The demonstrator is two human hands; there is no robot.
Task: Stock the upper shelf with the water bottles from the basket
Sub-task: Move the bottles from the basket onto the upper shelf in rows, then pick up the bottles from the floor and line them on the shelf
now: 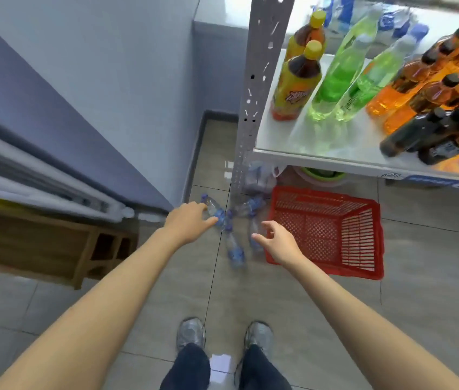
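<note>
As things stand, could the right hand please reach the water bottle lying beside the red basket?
Probably yes. The right hand hovers open just over that water bottle, which lies on the floor left of the red basket, with nothing between fingers and bottle.

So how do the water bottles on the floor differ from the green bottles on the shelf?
The water bottles are clear with blue labels; the green bottles hold bright green drink. The water bottles lie scattered on their sides on the floor tiles, while the green bottles stand upright in a row. The water bottles also look smaller. Both kinds look like capped plastic bottles.
</note>
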